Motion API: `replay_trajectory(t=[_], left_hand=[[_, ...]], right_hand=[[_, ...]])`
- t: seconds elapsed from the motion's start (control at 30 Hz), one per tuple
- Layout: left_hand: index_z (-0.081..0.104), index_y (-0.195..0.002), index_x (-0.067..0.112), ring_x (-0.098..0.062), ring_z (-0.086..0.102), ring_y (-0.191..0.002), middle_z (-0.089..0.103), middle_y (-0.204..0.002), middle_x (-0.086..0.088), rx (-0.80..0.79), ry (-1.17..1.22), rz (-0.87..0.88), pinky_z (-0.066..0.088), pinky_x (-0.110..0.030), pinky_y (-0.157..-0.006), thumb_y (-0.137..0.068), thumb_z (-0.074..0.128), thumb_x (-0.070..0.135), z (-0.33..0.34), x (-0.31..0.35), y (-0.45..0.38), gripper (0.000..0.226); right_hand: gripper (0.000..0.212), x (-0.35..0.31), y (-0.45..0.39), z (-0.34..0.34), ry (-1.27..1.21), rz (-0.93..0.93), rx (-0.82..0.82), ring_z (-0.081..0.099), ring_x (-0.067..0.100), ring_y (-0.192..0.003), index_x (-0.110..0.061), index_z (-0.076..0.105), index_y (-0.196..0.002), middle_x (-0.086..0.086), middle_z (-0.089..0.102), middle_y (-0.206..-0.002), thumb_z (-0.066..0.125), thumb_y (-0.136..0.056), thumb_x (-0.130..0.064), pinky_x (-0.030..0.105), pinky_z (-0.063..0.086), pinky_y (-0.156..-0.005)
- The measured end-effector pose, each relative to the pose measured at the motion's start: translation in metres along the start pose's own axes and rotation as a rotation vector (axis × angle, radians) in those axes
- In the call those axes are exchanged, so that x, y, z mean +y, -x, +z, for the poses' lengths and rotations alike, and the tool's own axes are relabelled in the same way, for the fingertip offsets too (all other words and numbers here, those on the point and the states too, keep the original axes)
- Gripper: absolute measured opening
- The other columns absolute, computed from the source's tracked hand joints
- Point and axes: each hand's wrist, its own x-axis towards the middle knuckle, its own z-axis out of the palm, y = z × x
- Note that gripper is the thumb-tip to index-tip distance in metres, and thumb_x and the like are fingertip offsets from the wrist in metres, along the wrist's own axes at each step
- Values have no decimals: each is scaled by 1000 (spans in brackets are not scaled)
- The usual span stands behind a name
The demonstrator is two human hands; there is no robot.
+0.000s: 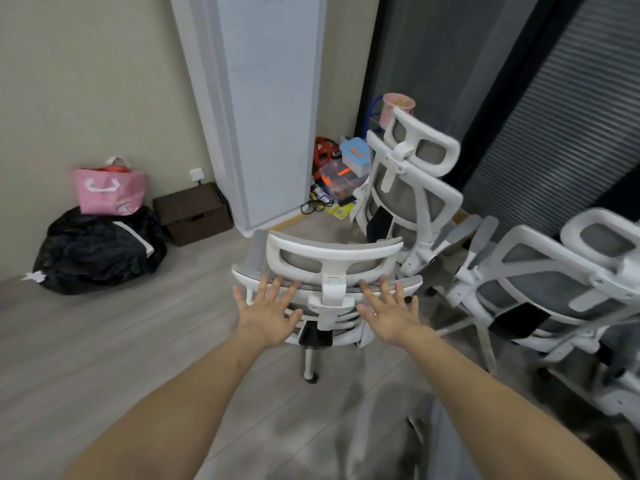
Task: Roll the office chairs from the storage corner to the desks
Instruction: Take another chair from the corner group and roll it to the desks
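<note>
The person's left hand (268,311) and right hand (391,311) reach out with fingers spread and straight, holding nothing, at the back of the nearest office chair (332,271); whether the fingertips touch its frame is hard to tell. Two more chairs (412,188) (554,289) stand to the right by the dark curtain (485,81).

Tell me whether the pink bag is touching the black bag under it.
Touching. The head view shows the pink bag sitting on top of the black bag, its bottom edge pressed into the black plastic with no gap.
</note>
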Motion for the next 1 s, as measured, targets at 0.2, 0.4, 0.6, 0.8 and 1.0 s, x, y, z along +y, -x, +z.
replay_trajectory(t=[0.2, 0.4, 0.6, 0.8, 1.0], left_hand=[[-7, -160, 54, -19, -20, -158, -9, -174, 10, -17, 16, -127, -13, -82, -108, -99, 10, 70, 2, -13, 28, 66], [-5, -161, 53, -19, -21, -158, -8, -174, 12, -4, 83, -289, -8, -82, -111, -100, 13, 70, 10, -31, 78, 66], [-5, -161, 51, -20, -22, -158, -9, -174, 8, 43, 132, -457, -7, -81, -113, -101, 13, 70, 37, -48, 145, 65], [-4, -161, 50, -19, -25, -156, -11, -173, 10, 108, 194, -627, -4, -81, -114, -100, 11, 73, 73, -63, 220, 67], [-12, -158, 55, -19, -31, -155, -19, -172, 12, 149, 269, -824, -5, -80, -114, -98, 10, 74, 97, -73, 290, 67]], right_hand=[[61, -21, 2, 9, -23, -96, -12, -35, 30, -152, -64, -21, -151, -10, -37, -165, 13, -101, -74, 68, -14, -121], [62, -55, 12, 14, 41, -228, -35, -33, 30, -153, -61, -17, -154, -11, -33, -167, 14, -102, -71, 67, -15, -121], [63, -93, 32, 37, 88, -396, -56, -36, 31, -152, -60, -13, -157, -11, -32, -168, 16, -102, -72, 66, -13, -122], [68, -137, 53, 56, 188, -566, -86, -35, 32, -152, -61, -16, -155, -11, -32, -168, 20, -99, -75, 68, -12, -121], [69, -191, 79, 78, 284, -740, -103, -35, 33, -152, -62, -16, -155, -10, -31, -168, 23, -100, -75, 68, -11, -122]])
